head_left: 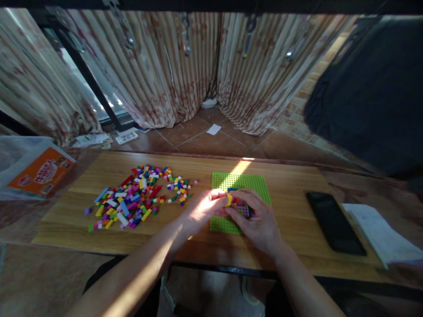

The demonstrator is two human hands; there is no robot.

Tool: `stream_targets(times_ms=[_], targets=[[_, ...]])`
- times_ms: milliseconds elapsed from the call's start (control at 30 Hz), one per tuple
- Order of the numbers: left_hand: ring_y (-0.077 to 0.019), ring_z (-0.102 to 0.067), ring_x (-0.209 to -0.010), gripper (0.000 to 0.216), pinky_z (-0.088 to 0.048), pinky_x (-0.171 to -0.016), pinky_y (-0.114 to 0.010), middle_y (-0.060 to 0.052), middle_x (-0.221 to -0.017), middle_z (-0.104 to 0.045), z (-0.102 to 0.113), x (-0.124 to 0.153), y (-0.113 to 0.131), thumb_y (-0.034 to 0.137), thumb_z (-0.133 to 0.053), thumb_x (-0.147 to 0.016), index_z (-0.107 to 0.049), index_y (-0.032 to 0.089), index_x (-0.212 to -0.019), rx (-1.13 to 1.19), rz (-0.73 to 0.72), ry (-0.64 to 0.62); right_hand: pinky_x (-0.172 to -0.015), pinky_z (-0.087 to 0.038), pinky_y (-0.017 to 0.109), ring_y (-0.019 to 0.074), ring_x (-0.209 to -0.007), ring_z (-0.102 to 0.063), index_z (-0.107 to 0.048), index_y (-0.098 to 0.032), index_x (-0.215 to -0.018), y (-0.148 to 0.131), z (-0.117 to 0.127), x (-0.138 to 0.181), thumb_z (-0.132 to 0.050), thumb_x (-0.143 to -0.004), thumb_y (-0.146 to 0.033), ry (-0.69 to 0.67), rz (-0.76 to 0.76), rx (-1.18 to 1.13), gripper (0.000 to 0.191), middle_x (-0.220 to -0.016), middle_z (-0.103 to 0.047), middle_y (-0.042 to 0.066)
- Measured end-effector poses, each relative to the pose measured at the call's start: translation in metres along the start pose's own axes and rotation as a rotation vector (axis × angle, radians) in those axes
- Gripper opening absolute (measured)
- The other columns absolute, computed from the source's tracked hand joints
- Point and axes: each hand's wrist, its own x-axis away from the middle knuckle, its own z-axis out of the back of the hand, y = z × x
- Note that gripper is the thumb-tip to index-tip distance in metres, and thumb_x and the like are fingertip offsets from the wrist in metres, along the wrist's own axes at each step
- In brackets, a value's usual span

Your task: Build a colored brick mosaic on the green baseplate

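Both my hands meet over a green studded baseplate (pixel 220 225) on the wooden table. Between thumb and fingers of my left hand (pixel 206 205) is a yellow toy brick (pixel 228 200). My right hand (pixel 259 218) pinches a small red brick (pixel 235 200) right against the yellow one; whether the two are joined I cannot tell. Beneath the hands, purple bricks (pixel 243 209) and a blue brick (pixel 230 189) sit on the baseplate, partly hidden by my right hand.
A loose heap of many-coloured bricks (pixel 132 198) spreads over the table's left half. To the right lie a black phone (pixel 335 222) and white paper (pixel 380 231). A clear plastic bin (pixel 20 152) with an orange label stands far left. Curtains (pixel 158 70) hang behind.
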Motion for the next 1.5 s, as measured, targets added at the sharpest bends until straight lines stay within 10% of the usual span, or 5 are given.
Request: stream_targets(times_ms=[333,667,1500], targets=[[-0.0137,-0.061,-0.079,0.034,-0.049,-0.078,-0.026,-0.005,-0.086,-0.067,-0.007,0.0,-0.003,0.044,-0.076,-0.07,-0.066,0.014,-0.085,0.08,0.087,-0.054,-0.086,-0.055,0.037,0.024,-0.107,-0.062,-0.064,-0.028,-0.112,0.005,0.013,0.004,-0.064,-0.087,-0.035,-0.101,-0.015,0.033,0.026,-0.11,-0.065,0.007],[-0.0154,-0.065,-0.083,0.025,-0.051,-0.078,-0.028,-0.009,-0.086,-0.072,0.011,-0.009,-0.003,0.034,-0.066,-0.082,-0.068,0.012,-0.093,-0.214,0.029,0.193,-0.087,-0.053,0.042,0.0228,-0.099,-0.062,-0.07,-0.026,-0.101,0.042,0.064,0.01,-0.069,-0.08,-0.037,-0.124,-0.139,0.141,0.023,-0.107,-0.063,0.006],[-0.0121,-0.06,-0.07,0.015,-0.048,-0.072,-0.027,-0.004,-0.077,-0.068,0.012,-0.013,-0.011,0.024,-0.061,-0.078,-0.066,0.011,-0.084,-0.374,0.014,0.049,-0.094,-0.051,0.044,0.0229,-0.106,-0.06,-0.069,-0.028,-0.104,0.06,0.051,0.015,-0.072,-0.079,-0.03,-0.251,-0.08,0.085,0.025,-0.111,-0.059,0.006]])
